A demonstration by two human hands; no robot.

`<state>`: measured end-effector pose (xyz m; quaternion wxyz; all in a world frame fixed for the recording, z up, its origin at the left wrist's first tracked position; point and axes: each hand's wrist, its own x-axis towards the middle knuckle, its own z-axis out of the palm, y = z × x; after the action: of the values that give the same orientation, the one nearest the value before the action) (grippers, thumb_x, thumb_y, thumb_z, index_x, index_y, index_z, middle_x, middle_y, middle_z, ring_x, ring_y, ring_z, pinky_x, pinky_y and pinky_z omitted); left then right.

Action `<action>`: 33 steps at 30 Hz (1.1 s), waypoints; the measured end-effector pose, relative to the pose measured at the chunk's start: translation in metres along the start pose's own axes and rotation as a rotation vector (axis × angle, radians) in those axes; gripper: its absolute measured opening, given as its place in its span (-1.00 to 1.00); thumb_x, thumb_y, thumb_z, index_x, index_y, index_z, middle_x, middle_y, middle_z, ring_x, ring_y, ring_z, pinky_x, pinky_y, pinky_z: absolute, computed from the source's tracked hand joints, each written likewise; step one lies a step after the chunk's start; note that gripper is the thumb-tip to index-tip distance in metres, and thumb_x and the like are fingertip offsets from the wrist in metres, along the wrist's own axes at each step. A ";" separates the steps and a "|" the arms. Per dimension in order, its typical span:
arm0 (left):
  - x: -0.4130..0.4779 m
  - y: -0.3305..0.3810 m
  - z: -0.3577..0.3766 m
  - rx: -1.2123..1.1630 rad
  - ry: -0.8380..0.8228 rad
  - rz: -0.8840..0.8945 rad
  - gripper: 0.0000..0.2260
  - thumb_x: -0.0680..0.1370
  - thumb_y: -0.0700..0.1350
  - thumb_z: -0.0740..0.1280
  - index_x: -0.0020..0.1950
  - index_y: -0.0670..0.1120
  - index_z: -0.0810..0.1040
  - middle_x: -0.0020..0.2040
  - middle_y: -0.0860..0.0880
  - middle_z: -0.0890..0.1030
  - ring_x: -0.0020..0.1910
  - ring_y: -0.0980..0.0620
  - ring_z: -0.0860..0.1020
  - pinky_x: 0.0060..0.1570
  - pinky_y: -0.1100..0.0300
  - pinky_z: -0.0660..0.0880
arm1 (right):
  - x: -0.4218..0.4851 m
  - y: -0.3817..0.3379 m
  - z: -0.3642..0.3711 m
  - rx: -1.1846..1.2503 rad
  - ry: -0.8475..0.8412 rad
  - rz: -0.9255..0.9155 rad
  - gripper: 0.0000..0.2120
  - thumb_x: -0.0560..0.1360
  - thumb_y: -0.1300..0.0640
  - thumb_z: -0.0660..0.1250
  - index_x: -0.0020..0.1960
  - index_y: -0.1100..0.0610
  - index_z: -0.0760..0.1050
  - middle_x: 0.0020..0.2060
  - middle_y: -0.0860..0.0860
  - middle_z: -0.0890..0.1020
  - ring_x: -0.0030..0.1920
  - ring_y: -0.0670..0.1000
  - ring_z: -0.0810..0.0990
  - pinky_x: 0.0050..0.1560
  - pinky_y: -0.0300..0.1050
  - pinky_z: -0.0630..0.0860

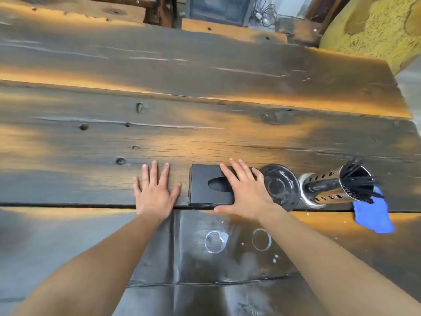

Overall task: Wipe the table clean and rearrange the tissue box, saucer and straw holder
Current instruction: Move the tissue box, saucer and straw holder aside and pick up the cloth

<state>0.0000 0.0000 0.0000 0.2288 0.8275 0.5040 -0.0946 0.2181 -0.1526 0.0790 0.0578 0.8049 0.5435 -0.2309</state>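
A black square tissue box with an oval slot lies on the dark wooden table. My right hand rests flat over the box's right side, fingers spread. My left hand lies flat on the wood just left of the box, holding nothing. To the right of the box sits a black saucer. Further right stands a perforated metal straw holder filled with black straws. A blue cloth lies beside and partly behind the holder.
White ring stains and small white spots mark the near plank between my forearms. The table's right edge runs close past the straw holder. A yellow textured object stands beyond the far right corner.
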 end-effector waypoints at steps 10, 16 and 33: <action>0.002 -0.001 0.014 0.117 0.126 0.010 -0.34 0.61 0.33 -0.08 0.67 0.15 -0.12 0.69 -0.03 -0.13 0.66 -0.10 -0.22 0.58 -0.22 -0.20 | 0.016 0.013 0.009 -0.058 0.116 -0.093 0.11 0.31 -0.57 0.28 0.67 0.00 0.10 0.56 0.10 0.29 0.58 0.19 0.19 0.54 0.17 0.03; 0.003 -0.001 0.015 0.125 0.133 -0.004 -0.34 0.60 0.33 -0.06 0.67 0.15 -0.07 0.69 -0.04 -0.09 0.66 -0.11 -0.18 0.58 -0.22 -0.19 | 0.055 0.020 -0.021 -0.022 0.210 -0.107 0.10 0.30 -0.54 0.33 0.65 0.02 0.15 0.53 0.10 0.32 0.55 0.18 0.23 0.51 0.17 0.06; 0.005 -0.002 0.017 0.139 0.141 -0.001 -0.34 0.60 0.34 -0.06 0.67 0.15 -0.04 0.69 -0.04 -0.07 0.67 -0.10 -0.18 0.58 -0.24 -0.14 | 0.176 0.033 -0.069 -0.063 0.223 -0.124 0.07 0.35 -0.53 0.32 0.66 0.00 0.09 0.57 0.10 0.29 0.57 0.17 0.20 0.55 0.22 0.07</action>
<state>0.0015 -0.0038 -0.0177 0.1347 0.8457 0.5115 -0.0708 0.3226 0.0068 0.0582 0.0082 0.7884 0.6022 -0.1258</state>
